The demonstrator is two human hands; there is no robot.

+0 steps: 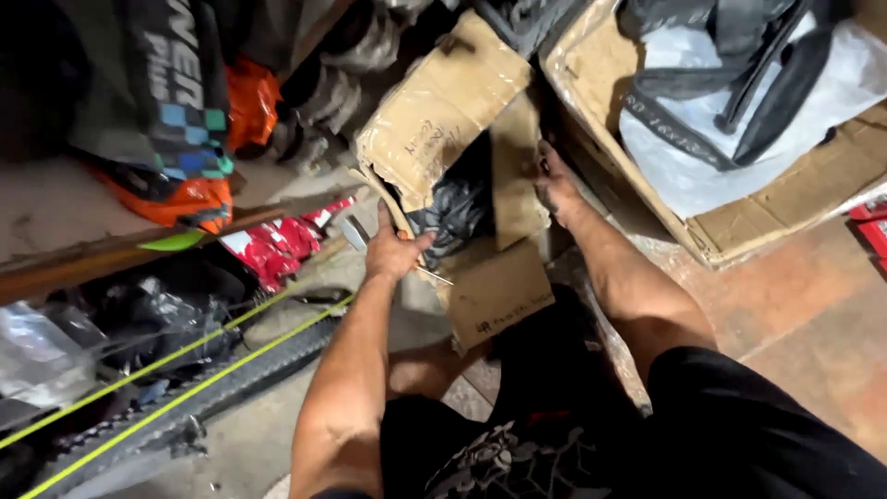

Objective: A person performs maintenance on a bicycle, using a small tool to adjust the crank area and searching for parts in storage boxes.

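A torn brown cardboard box (443,111) lies open in front of me, with a black plastic bag (453,212) showing inside. My left hand (393,249) grips the torn lower left edge of the opening, thumb up, fingers curled toward the bag. My right hand (552,180) holds the edge of the box's right flap (516,176). A loose cardboard piece (499,291) lies below the opening, between my arms. A thin metal pin (434,274) sticks out just under my left hand.
A bigger open carton (739,217) at the right holds a white bag and black rubber tubes. A bicycle tyre with yellow stripes (185,388) lies at the lower left. Red packets (277,245), orange bags and a wooden plank (139,245) crowd the left.
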